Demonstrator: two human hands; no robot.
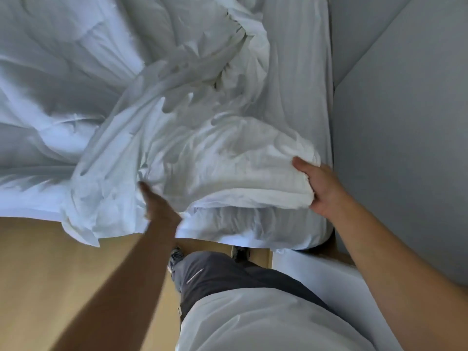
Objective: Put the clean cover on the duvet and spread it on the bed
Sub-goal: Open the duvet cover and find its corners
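Observation:
A white duvet cover (192, 158) lies crumpled in a bunch across the near corner of the bed (298, 72). The white duvet (50, 79) is spread in folds over the left part of the bed. My right hand (320, 188) grips the right end of the bunched cover, thumb on top and fingers curled under the fabric. My left hand (157, 206) is blurred and reaches into the cover's near edge; its fingers are hidden in the cloth, so its hold is unclear. A corner of the cover hangs over the bed's edge at the lower left.
A grey wall (405, 122) runs close along the bed's right side. Light wooden floor (50, 274) lies in front of the bed. My legs, in grey trousers (215, 274), stand at the bed's near edge. A white panel (316, 269) stands at my right.

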